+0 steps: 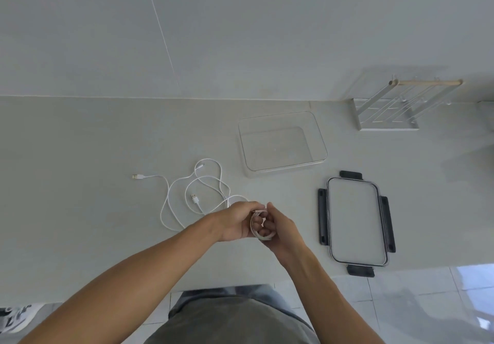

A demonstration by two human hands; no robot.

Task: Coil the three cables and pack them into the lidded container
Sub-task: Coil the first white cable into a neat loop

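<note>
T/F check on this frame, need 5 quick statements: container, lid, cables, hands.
1. The clear container has no cable in it. True.
2. The lid is clipped onto the container. False: it lies flat on the counter, apart from the container, on its near right side.
3. Both hands hold a coiled cable. True: the left hand and right hand grip the small white coil between them.
4. All the cables are already coiled. False: loose white cables still sprawl on the counter left of the hands, plugs lying free.
5. The white rack stands left of the container. False: it stands to the right, by the wall.
</note>
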